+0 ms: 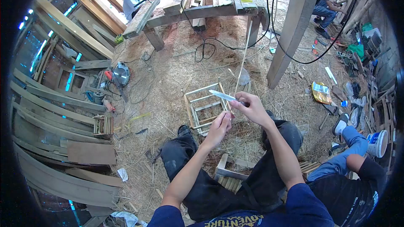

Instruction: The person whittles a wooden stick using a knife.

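My right hand (254, 110) is closed around the dark handle of a knife (222, 95), whose pale blade points up and to the left. Just below it, my left hand (218, 129) pinches the lower end of a long, thin wooden strip (242, 64). That strip rises past the knife toward the workbench; whether the blade touches it I cannot tell. On the floor beyond my hands lies a small slatted wooden frame (188, 110). Between my legs is another wooden piece with slats (229, 183), partly hidden by my trousers.
A workbench (202, 13) stands ahead, with an upright post (290, 33) to its right. A circular saw (122, 74) and a hatchet-like tool (152, 158) lie left. Beside me on the right sits a person (345, 189) near a white bucket (377, 143). Cords and shavings cover the floor.
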Motion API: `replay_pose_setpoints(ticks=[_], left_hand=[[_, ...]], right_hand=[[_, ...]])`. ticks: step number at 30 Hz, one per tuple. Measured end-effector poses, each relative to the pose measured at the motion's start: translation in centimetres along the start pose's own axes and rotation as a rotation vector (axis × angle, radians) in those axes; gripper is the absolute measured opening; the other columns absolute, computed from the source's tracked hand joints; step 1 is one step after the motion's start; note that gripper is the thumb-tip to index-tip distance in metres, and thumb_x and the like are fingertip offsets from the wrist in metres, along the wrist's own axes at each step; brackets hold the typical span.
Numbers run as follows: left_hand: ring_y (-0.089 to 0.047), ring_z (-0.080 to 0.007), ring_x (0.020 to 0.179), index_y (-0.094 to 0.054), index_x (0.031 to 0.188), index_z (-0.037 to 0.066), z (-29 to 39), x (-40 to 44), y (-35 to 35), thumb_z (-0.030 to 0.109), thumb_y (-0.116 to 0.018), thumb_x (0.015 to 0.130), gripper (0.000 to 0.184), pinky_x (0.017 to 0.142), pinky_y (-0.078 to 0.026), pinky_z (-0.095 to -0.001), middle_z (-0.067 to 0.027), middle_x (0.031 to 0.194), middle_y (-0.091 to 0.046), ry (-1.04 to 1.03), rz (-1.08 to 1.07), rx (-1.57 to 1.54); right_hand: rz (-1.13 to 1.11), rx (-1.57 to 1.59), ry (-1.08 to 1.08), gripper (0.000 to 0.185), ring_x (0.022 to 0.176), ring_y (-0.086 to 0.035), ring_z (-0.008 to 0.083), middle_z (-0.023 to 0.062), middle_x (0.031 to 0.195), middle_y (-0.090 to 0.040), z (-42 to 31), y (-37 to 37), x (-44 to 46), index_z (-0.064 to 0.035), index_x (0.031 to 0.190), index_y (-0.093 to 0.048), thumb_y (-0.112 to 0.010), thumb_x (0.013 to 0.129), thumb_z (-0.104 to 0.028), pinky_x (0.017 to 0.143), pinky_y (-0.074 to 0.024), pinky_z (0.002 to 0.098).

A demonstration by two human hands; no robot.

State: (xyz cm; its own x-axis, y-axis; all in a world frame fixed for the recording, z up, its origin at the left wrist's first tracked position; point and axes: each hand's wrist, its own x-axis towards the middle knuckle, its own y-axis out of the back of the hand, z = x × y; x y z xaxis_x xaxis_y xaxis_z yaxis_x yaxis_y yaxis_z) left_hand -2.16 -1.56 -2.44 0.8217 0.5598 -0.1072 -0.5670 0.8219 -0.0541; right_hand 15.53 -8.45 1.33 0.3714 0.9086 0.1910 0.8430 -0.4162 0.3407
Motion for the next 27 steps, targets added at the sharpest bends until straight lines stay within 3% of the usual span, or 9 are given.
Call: replay_pose_setpoints(ticks=[6, 12, 17, 20, 27], left_hand=[[-0.042, -0.0057, 0.065, -0.052, 0.114, 0.005, -0.1, 0.6, -0.6, 0.027, -0.045, 0.108, 0.024, 0.057, -0.034, -0.0232, 0.0027, 0.078, -0.046, -0.012, 0.019, -0.275], [-0.042, -0.0055, 0.065, -0.049, 0.116, 0.007, 0.4, 0.9, 0.0, 0.024, -0.048, 0.106, 0.020, 0.056, -0.034, -0.0223, 0.0017, 0.084, -0.048, 0.118, -0.052, -0.584], [-0.041, -0.0020, 0.065, -0.053, 0.117, 0.006, 0.3, 1.1, -0.4, 0.023, -0.055, 0.104, 0.021, 0.054, -0.033, -0.0192, 0.0022, 0.084, -0.052, 0.067, 0.077, -0.420], [-0.041, -0.0013, 0.064, -0.058, 0.113, 0.005, 1.0, 1.0, -0.5, 0.018, -0.055, 0.103, 0.016, 0.053, -0.033, -0.0194, 0.0028, 0.083, -0.054, 0.092, 0.159, -0.346], [-0.045, -0.0004, 0.063, -0.062, 0.120, 0.002, -0.5, 0.8, 0.3, 0.010, -0.055, 0.102, 0.020, 0.052, -0.034, -0.0189, 0.0023, 0.084, -0.059, 0.050, 0.182, -0.305]], right_hand=[[-0.060, -0.015, 0.017, 0.037, 0.060, -0.041, 0.0063, -0.0026, 0.066, -0.051, 0.6, -0.1, -0.8, 0.0008, 0.106, -0.066, -0.072, 0.092, -0.033, 0.054, -0.0348, 0.0272], [-0.087, -0.081, 0.006, 0.041, 0.059, -0.041, 0.0091, 0.0006, 0.063, -0.049, 0.0, 0.0, -1.1, -0.0018, 0.108, -0.066, -0.072, 0.091, -0.038, 0.055, -0.0365, 0.0293], [-0.061, -0.228, 0.045, 0.043, 0.056, -0.049, 0.0164, 0.0063, 0.061, -0.052, -0.3, 0.0, -0.8, -0.0051, 0.106, -0.065, -0.072, 0.088, -0.044, 0.056, -0.0411, 0.0333], [-0.116, -0.347, -0.006, 0.051, 0.070, -0.069, 0.0355, 0.0173, 0.075, -0.069, -1.1, 0.1, -0.9, -0.0074, 0.107, -0.066, -0.066, 0.089, -0.055, 0.065, -0.0520, 0.0423], [-0.122, -0.478, 0.065, 0.050, 0.065, -0.068, 0.0360, 0.0140, 0.067, -0.066, -0.5, -0.6, -1.2, -0.0112, 0.107, -0.058, -0.066, 0.088, -0.057, 0.060, -0.0501, 0.0444]])
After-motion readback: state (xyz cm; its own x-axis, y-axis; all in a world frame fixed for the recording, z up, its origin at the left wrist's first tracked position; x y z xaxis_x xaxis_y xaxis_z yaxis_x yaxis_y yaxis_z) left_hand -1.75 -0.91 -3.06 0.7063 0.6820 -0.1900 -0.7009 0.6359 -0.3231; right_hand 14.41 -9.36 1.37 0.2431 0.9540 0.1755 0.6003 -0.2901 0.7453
